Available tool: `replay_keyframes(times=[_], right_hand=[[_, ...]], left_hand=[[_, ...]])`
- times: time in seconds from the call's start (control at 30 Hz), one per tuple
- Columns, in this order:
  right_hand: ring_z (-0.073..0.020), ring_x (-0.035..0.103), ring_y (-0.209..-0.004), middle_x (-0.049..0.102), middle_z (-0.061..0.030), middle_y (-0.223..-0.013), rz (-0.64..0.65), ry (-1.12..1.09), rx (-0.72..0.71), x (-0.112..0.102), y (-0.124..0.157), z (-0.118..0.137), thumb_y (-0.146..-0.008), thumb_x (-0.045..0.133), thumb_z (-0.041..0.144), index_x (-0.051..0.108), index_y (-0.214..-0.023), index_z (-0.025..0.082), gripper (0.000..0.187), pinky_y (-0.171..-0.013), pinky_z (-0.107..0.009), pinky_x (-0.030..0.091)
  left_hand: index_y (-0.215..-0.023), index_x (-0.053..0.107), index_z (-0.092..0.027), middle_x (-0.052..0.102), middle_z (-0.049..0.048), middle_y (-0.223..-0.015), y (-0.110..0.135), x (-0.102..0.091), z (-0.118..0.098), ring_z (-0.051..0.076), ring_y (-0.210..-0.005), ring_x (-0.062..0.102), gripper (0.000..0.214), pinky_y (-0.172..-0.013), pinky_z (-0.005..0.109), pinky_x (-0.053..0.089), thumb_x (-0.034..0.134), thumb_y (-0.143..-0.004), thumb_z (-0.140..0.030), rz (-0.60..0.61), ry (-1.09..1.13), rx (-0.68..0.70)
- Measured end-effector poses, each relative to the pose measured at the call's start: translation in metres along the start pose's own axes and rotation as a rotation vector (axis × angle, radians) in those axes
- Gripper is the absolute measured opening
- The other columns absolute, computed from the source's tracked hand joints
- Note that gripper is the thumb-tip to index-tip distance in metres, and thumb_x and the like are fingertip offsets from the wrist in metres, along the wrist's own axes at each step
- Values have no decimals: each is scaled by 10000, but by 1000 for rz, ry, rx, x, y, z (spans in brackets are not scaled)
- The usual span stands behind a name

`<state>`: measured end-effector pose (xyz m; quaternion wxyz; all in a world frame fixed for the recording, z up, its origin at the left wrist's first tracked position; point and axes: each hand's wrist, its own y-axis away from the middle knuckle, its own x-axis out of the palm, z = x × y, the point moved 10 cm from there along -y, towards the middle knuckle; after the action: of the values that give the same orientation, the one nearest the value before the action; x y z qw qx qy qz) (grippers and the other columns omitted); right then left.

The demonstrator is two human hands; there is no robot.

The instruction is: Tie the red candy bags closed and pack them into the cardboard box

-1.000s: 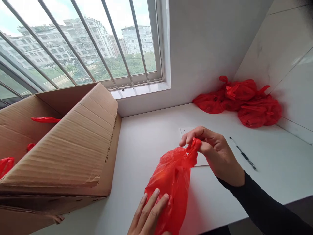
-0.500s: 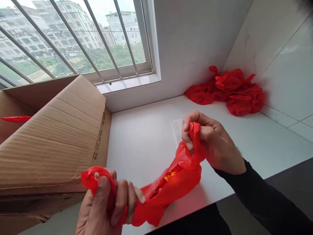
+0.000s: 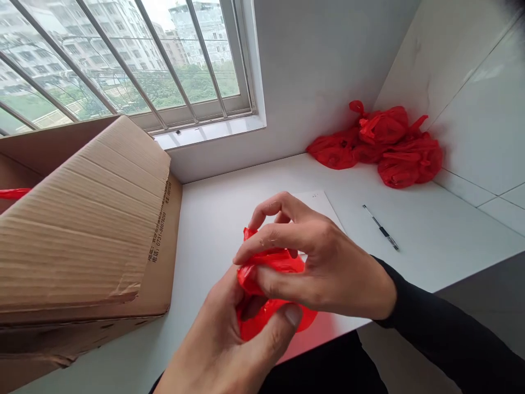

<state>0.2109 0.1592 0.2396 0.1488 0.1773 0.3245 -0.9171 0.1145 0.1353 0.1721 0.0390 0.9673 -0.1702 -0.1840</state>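
Note:
A red plastic bag (image 3: 268, 317) is bunched between both my hands, above the near edge of the white counter (image 3: 430, 235). My left hand (image 3: 229, 345) grips it from below, thumb pressed against the plastic. My right hand (image 3: 315, 262) closes over the top, fingers pinching the bag's gathered handles. Most of the bag is hidden by my fingers. A sheet of paper (image 3: 324, 205) lies on the counter just behind my hands.
A large open cardboard box (image 3: 90, 219) lies tilted at the left, a red strip (image 3: 14, 193) showing inside. A pile of tied red bags (image 3: 381, 145) fills the back right corner. A pen (image 3: 380, 227) lies right of the paper. A barred window (image 3: 123, 60) is behind.
My hands have come together. The bag was stretched out between them by its handles and is now bunched up between them. The view has shifted slightly.

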Motion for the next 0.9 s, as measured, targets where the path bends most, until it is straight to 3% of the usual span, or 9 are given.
replay_keyframes(times=[0.07,0.13,0.23,0.37,0.5,0.6,0.7,0.83,0.9], right_hand=[[-164,607,-1062,573,-33,-1170,-3,19,11,-4,-1,-5,-825,764,158,761,-998,251,196,-948,-328,528],[-166,602,-1086,600,-37,-1152,59,-42,38,-3,-2,-11,-867,740,187,755,-1025,239,167,-980,-333,507],[-131,635,-961,668,-11,-1024,184,-223,169,7,-1,-26,-929,676,209,732,-1032,212,117,-895,-287,523],[-103,603,-835,653,24,-943,134,-231,282,8,-1,-41,-877,742,248,715,-966,230,94,-777,-249,505],[-116,576,-894,615,32,-967,132,-201,296,7,-2,-43,-824,793,269,700,-945,256,153,-801,-258,489],[-118,568,-877,636,40,-963,160,-261,300,7,-2,-43,-853,760,253,679,-942,251,121,-829,-281,484],[-115,566,-898,633,43,-974,72,-227,244,-1,-1,-40,-866,730,169,683,-968,256,142,-868,-284,470],[-97,578,-859,624,36,-901,-69,-131,119,-6,1,-23,-899,696,130,722,-996,244,152,-822,-250,478],[-93,586,-811,661,34,-870,-29,-119,31,0,2,-10,-918,693,157,725,-1044,218,143,-797,-248,485]], left_hand=[[-892,635,-229,672,4,-803,0,3,5,172,-751,658,167,-652,238,572,659,-878,-394,61,72,-36],[-842,620,-213,620,-5,-744,-2,3,6,134,-676,585,260,-626,218,530,612,-920,-461,86,137,-56],[-830,585,-199,529,-23,-718,-7,-1,4,95,-626,450,328,-576,186,436,575,-947,-506,67,210,-33],[-976,547,-213,499,-27,-791,-11,9,6,99,-681,426,278,-601,191,405,637,-924,-470,175,224,-64],[-753,409,-199,318,-64,-639,-10,25,9,77,-573,258,368,-490,200,244,549,-979,-453,310,248,-82],[-731,400,-202,321,-68,-616,-15,15,9,75,-549,266,369,-472,197,249,536,-989,-429,199,321,-42],[-823,511,-203,404,-72,-629,-19,4,10,74,-554,333,208,-473,176,294,638,-940,-319,108,362,-19],[-786,516,-192,398,-68,-641,-21,5,8,72,-579,337,210,-491,157,315,680,-904,-248,113,367,-41],[-765,499,-190,402,-59,-664,-22,4,4,74,-596,341,254,-514,160,340,681,-906,-298,107,378,-13]])
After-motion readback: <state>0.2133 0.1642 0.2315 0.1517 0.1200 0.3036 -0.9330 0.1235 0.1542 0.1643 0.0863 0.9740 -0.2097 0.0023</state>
